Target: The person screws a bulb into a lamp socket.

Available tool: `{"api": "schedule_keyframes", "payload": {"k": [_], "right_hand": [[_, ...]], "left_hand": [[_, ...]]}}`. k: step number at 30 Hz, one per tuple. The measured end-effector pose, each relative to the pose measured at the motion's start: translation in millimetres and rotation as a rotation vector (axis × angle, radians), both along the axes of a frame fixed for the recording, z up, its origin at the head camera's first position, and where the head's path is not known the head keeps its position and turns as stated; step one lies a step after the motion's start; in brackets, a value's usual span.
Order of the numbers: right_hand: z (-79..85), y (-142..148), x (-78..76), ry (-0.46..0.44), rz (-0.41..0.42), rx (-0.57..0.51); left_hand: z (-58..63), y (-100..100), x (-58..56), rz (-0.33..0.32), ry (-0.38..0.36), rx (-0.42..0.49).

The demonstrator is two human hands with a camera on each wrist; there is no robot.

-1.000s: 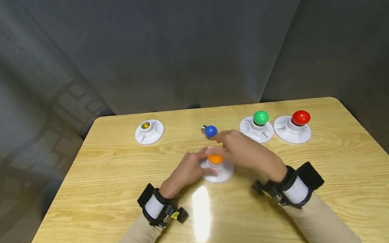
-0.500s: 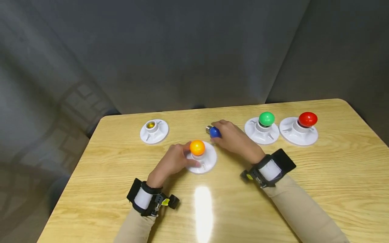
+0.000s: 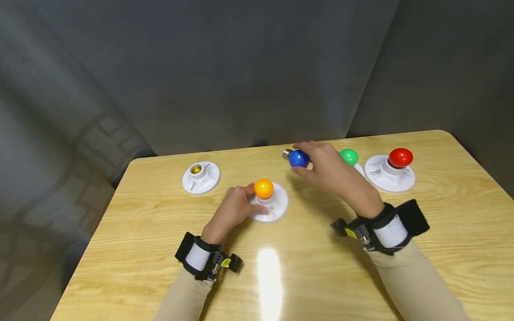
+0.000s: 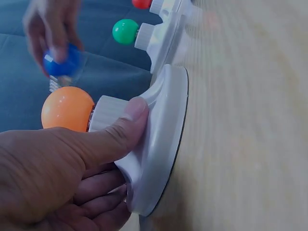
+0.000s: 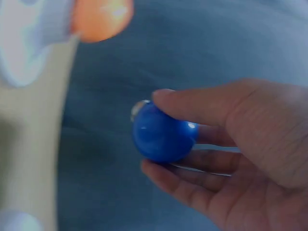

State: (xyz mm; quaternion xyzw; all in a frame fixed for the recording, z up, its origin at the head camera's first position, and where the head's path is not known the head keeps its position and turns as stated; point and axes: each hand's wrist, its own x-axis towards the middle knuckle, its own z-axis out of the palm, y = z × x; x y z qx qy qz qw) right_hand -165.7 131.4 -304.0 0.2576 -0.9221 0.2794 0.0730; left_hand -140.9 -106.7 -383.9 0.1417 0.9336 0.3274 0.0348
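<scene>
My right hand (image 3: 333,171) pinches a blue light bulb (image 3: 299,158) by its glass, raised over the table, its metal screw base pointing left. In the right wrist view, thumb and fingers close around the blue bulb (image 5: 163,132). My left hand (image 3: 230,209) grips the white lamp holder (image 3: 277,207) that carries an orange bulb (image 3: 263,188). The left wrist view shows the thumb on the holder's sloping base (image 4: 161,144), beside the socket collar, and the other fingers curled under the near side. The orange bulb (image 4: 67,109) sits in that socket.
A white lamp holder (image 3: 206,183) with a bare brass socket stands at the back left. At the back right, a green bulb (image 3: 349,156) is partly behind my right hand, and a red bulb (image 3: 400,158) sits in its own holder (image 3: 391,180). A dark curtain (image 3: 257,76) hangs behind the table.
My right hand left the orange bulb, took hold of the blue bulb lying on the table and lifted it. My left hand has shifted the orange bulb's holder slightly left and back.
</scene>
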Motion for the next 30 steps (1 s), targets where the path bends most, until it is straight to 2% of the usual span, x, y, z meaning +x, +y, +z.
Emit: {"api": "schedule_keyframes", "payload": {"k": [3, 7, 10, 14, 19, 22, 25, 27, 30], "right_hand": [[17.1, 9.5, 13.1, 0.069, -0.005, -0.025], [30.6, 15.8, 29.4, 0.075, 0.005, -0.047], [35.0, 13.6, 37.0, 0.076, 0.063, -0.057], [36.5, 7.0, 40.5, 0.127, 0.143, -0.065], [37.3, 2.9, 41.9, 0.156, 0.174, -0.046], [38.7, 2.9, 42.9, 0.155, 0.176, -0.037], [40.2, 3.8, 43.8, 0.165, 0.173, -0.04], [41.4, 4.4, 44.1, 0.174, 0.173, -0.045], [41.7, 4.4, 43.4, 0.182, 0.178, -0.05]], "left_hand": [[3.4, 10.3, -11.5, -0.005, -0.055, -0.031], [4.1, 22.7, -26.0, -0.014, -0.09, -0.043], [2.1, 29.9, -33.7, -0.004, -0.08, -0.022], [0.2, 38.0, -41.7, -0.006, -0.06, 0.018], [-0.9, 41.8, -46.6, -0.017, -0.046, 0.005], [0.8, 36.5, -44.9, -0.024, -0.02, -0.011], [9.6, 22.8, -40.5, -0.003, 0.01, -0.022], [18.6, 7.5, -36.6, 0.035, 0.03, -0.016], [30.5, -25.1, -29.5, 0.133, 0.047, -0.038]]}}
